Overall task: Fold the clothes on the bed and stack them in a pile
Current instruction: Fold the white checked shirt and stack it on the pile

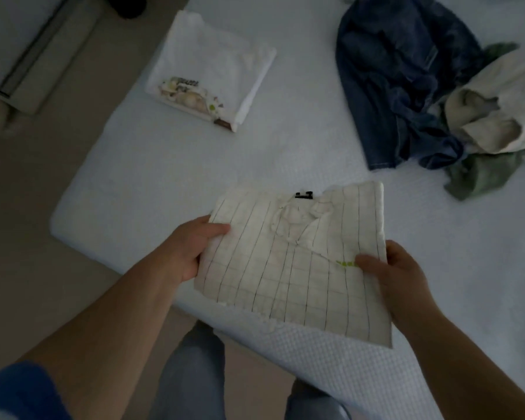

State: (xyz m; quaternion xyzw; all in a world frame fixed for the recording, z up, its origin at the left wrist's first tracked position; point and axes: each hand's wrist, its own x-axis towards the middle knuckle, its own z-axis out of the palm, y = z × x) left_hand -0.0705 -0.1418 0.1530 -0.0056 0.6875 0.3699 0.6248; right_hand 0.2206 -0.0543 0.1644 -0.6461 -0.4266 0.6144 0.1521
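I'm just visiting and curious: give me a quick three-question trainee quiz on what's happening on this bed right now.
1. True or false: both hands grip the folded checked shirt.
2. Which folded garment already lies on the bed? A) blue jeans B) white printed T-shirt C) green top
3. Fill in: the unfolded heap lies toward the bed's far ____ side.

Key:
1. True: left hand, right hand.
2. B, the white printed T-shirt.
3. Right: denim garment, cream garment, green garment.
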